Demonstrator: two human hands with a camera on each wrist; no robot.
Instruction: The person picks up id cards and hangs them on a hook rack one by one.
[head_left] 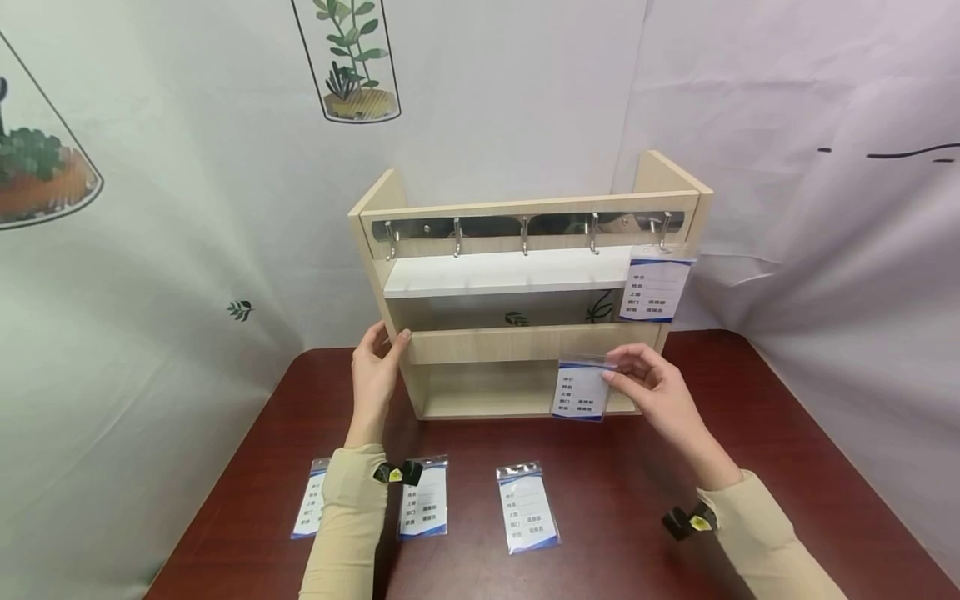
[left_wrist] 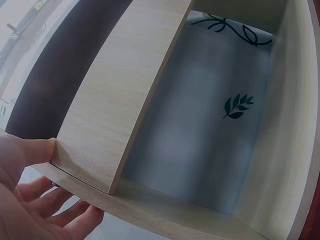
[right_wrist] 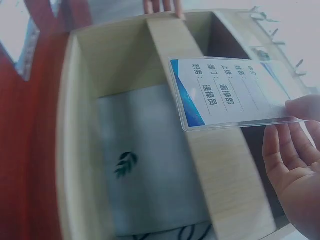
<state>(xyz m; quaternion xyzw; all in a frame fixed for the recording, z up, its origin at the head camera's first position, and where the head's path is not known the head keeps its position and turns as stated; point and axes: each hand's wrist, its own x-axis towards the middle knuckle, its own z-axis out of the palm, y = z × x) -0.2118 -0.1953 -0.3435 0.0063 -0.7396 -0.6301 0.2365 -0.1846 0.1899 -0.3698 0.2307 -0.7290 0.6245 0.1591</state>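
on the reddish table (head_left: 600, 517) stood a wooden hook shelf (head_left: 495, 345). the left hand (head_left: 375, 367) gripped its left side; the right hand (head_left: 652, 387) pinched a name badge (head_left: 579, 393) before the shelf's lower right. three badges (head_left: 528, 510) lay on the table; another badge (head_left: 654, 292) hung from the rightmost hook (head_left: 665, 230).

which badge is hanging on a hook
The upper badge, on the rightmost hook; the other upright badge is in the right hand, and three badges lie flat.

Can't see part of the held card (right_wrist: 225, 95) at the grip of the right hand (right_wrist: 302, 185) (covered by its thumb).
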